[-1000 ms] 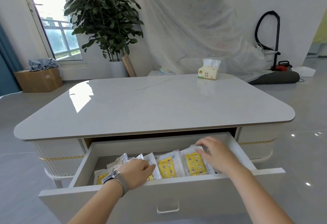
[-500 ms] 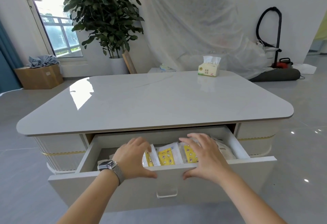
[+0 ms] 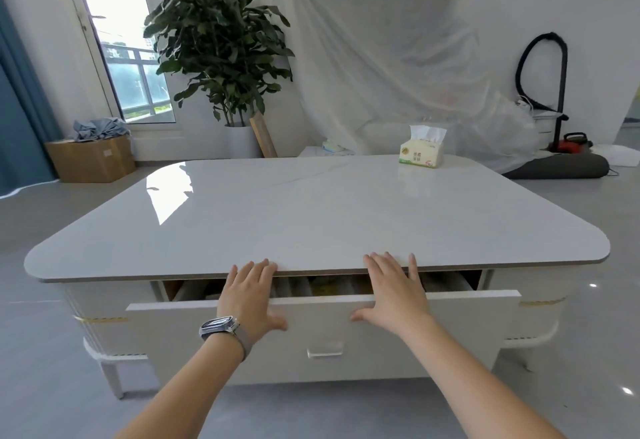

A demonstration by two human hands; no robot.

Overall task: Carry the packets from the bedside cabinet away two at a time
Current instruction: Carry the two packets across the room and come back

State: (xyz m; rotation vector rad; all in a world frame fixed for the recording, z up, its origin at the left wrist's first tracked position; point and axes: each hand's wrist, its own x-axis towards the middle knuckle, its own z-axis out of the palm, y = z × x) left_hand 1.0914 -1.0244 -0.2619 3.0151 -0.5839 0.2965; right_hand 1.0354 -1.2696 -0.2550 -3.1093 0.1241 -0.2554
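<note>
The white cabinet (image 3: 311, 216) has a glossy top and one wide drawer (image 3: 467, 327) that stands only a narrow gap out. Through that gap a sliver of the yellow and white packets (image 3: 325, 286) shows; most of them are hidden. My left hand (image 3: 249, 300), with a watch on the wrist, presses flat on the drawer front, fingers straight over its top edge. My right hand (image 3: 394, 291) presses the same way further right. Neither hand holds a packet.
A tissue pack (image 3: 420, 152) stands at the far right of the cabinet top. Behind are a potted plant (image 3: 221, 43), a cardboard box (image 3: 91, 159) with cloth, plastic-covered furniture (image 3: 388, 67) and a vacuum cleaner (image 3: 568, 140). Grey floor surrounds the cabinet.
Both hands left the packets in the drawer, moved to the drawer front and pushed it in. The drawer went from wide out to nearly closed.
</note>
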